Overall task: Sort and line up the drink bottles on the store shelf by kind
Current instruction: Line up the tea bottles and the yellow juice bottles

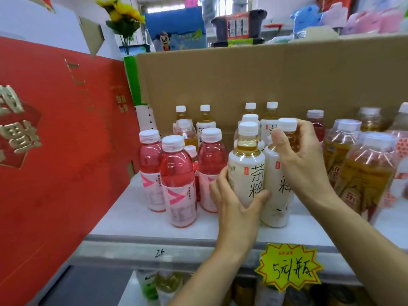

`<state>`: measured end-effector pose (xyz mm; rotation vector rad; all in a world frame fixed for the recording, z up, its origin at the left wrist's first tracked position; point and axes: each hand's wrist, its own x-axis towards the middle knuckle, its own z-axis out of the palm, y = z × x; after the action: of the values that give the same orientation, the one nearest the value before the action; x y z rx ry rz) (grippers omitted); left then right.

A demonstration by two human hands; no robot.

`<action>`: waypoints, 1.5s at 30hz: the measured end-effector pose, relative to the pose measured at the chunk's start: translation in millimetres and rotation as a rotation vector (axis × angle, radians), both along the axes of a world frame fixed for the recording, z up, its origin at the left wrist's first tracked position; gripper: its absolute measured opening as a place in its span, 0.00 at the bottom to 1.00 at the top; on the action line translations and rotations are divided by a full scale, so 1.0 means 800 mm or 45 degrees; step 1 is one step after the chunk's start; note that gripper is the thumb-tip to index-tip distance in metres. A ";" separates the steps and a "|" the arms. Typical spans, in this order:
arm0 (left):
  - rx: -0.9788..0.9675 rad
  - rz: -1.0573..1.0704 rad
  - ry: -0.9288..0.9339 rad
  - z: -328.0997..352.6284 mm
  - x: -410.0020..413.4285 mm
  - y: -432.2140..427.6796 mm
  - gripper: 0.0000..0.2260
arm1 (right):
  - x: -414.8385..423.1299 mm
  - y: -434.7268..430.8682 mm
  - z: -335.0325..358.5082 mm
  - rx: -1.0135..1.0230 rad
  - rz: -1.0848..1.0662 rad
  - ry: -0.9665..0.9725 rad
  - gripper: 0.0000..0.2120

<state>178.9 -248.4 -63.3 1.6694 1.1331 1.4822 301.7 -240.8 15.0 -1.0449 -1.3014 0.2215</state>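
White-labelled left tea bottle point(245, 171) and right tea bottle point(276, 217) stand upright, touching. Left hand point(231, 208) wraps the first's body; right hand point(302, 160) grips the second's neck.

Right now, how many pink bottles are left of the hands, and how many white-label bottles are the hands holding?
Pink bottles: 3
White-label tea bottles, one gripped by the left hand, one by the right hand: 2
Total: 5

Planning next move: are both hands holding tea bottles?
Yes, left hand grips the front tea bottle, right hand the neighbouring tea bottle.
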 end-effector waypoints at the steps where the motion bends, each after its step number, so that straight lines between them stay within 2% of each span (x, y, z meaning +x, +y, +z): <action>1: -0.002 -0.007 0.011 0.000 -0.003 0.000 0.38 | 0.000 0.000 0.000 -0.011 -0.011 -0.018 0.12; 7: 0.104 -0.183 0.262 -0.001 -0.052 -0.018 0.41 | -0.003 -0.002 -0.007 -0.018 -0.095 -0.062 0.16; 10: 0.279 -0.133 0.503 0.005 -0.096 -0.030 0.35 | -0.017 -0.009 -0.015 0.038 -0.242 -0.010 0.22; 13: 0.489 0.003 0.543 0.005 -0.143 -0.029 0.27 | -0.054 -0.036 -0.020 0.384 -0.469 -0.165 0.22; 14: 0.559 0.076 0.511 0.003 -0.158 -0.026 0.25 | -0.070 -0.045 -0.022 0.507 -0.473 -0.253 0.21; 16: 0.670 0.235 0.400 -0.001 -0.186 -0.016 0.22 | -0.104 -0.055 -0.032 0.602 -0.284 -0.354 0.21; 17: 0.664 0.297 0.326 -0.002 -0.198 -0.008 0.21 | -0.121 -0.055 -0.040 0.540 -0.134 -0.345 0.22; 19: 0.490 0.358 0.158 0.001 -0.215 0.013 0.24 | -0.153 -0.050 -0.057 0.277 0.087 -0.245 0.26; 22: 0.057 0.308 -0.071 0.015 -0.222 0.051 0.36 | -0.187 -0.030 -0.082 -0.074 0.145 -0.169 0.33; 23: -0.039 0.247 -0.148 0.019 -0.221 0.065 0.38 | -0.193 -0.021 -0.088 -0.143 0.145 -0.171 0.35; 25: -0.126 0.145 -0.218 0.023 -0.219 0.087 0.34 | -0.202 -0.004 -0.098 -0.233 0.102 -0.190 0.40; 28: -0.144 0.047 -0.172 0.020 -0.220 0.103 0.26 | -0.212 0.014 -0.110 -0.342 0.064 -0.163 0.45; 32: -0.065 -0.012 -0.154 0.020 -0.227 0.091 0.18 | -0.214 0.020 -0.119 -0.370 0.073 -0.100 0.40; 35: -0.030 -0.030 -0.183 0.017 -0.235 0.071 0.23 | -0.214 0.019 -0.121 -0.361 0.075 -0.071 0.37; 40: -0.040 -0.038 -0.116 0.001 -0.248 0.055 0.30 | -0.218 0.015 -0.116 -0.365 0.147 -0.079 0.41; 43: -0.003 -0.019 -0.016 -0.006 -0.250 0.054 0.32 | -0.217 0.012 -0.110 -0.341 0.180 -0.047 0.36; 45: 0.023 -0.014 -0.040 -0.004 -0.248 0.048 0.34 | -0.216 0.008 -0.103 -0.341 0.208 -0.037 0.33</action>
<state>-19.2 -209.7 -66.5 1.6560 1.0953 1.5109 128.9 -234.5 -67.7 -1.1698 -1.4113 0.5172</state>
